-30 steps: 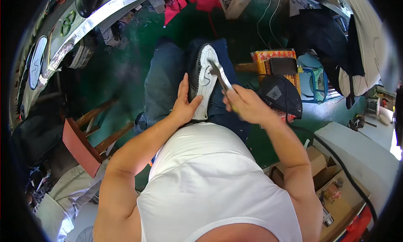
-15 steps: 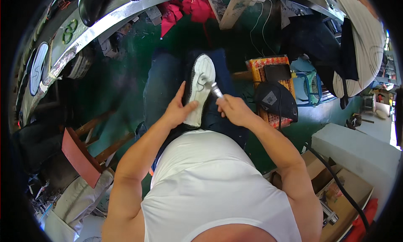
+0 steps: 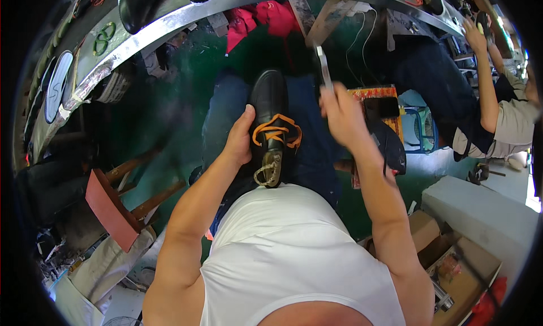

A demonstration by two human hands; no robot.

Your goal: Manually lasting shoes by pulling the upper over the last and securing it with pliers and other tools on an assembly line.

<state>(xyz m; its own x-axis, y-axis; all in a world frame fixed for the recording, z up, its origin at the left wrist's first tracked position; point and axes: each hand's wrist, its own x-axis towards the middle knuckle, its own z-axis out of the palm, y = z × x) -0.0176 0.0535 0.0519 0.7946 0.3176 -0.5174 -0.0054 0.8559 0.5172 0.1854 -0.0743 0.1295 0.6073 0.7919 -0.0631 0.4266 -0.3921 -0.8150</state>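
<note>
A black lace-up shoe (image 3: 270, 97) with orange laces lies sole-down along my lap, toe pointing away from me. Its heel end, which looks greenish and worn or unfinished, is near my shirt. My left hand (image 3: 242, 135) grips the shoe's left side, thumb up along the upper and the other fingers mostly hidden. To the right of the shoe, my right hand (image 3: 344, 115) is raised and wrapped round a silver metal hammer (image 3: 324, 68). The hammer points away from me, and motion blurs its head.
A metal-edged bench (image 3: 153, 36) curves across the far side, bearing shoes and a pale insole (image 3: 57, 87). At right stand a stool with a dark cap (image 3: 390, 148) and a seated co-worker (image 3: 495, 119). A wooden chair (image 3: 110, 210) is at left, an open cardboard box (image 3: 472, 269) lower right.
The shoe has been turned over from its white sole side to its laced upper. My right hand has lifted the hammer off it, up and rightward. The co-worker's arms now reach toward the bench.
</note>
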